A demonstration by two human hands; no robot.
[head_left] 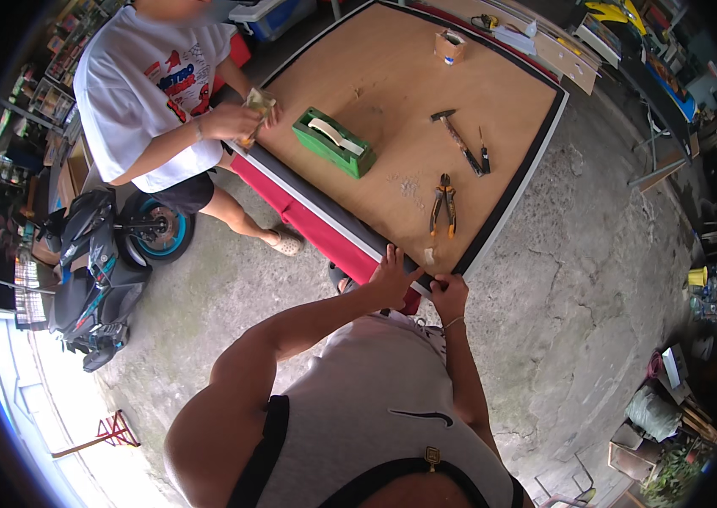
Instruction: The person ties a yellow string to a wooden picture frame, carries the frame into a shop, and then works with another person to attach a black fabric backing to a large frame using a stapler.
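A large table has a brown top bordered by a black strip. At its near corner, my left hand rests with fingers stretched out over the black edge. Beside it, my right hand is closed, pinching the black strip at the corner; the exact hold is partly hidden under the fingers. On the tabletop near my hands lie pliers with black and orange handles. Beyond them are a hammer and a slim screwdriver. A green tape dispenser stands toward the left edge.
Red cloth hangs along the table's left side. A person stands there holding folded paper notes. A brown container sits at the far side. A black motorcycle is parked left; clutter lines the right.
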